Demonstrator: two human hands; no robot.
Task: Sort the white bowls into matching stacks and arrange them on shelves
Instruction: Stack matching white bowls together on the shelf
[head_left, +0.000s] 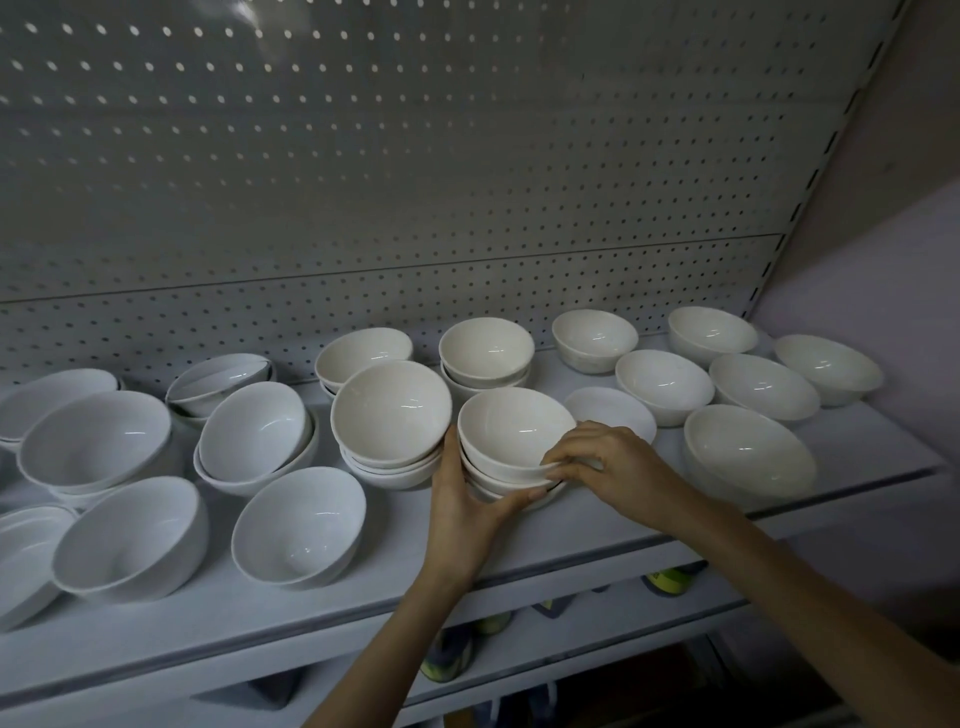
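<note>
White bowls (514, 431) on a pale grey shelf (571, 530), dotted pegboard (415, 156) behind.

Head cam, close, angled down at shelf (571, 540).

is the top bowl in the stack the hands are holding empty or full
Empty: the top bowl of the stack shows a bare glossy white inside, only light glints.

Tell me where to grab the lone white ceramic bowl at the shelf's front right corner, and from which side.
I'd pinch the near rim of the lone white ceramic bowl, thumb inside, fingers outside, coming from the front. It sits mouth-up near the white shelf's open front edge, with other white bowls close behind.
</note>
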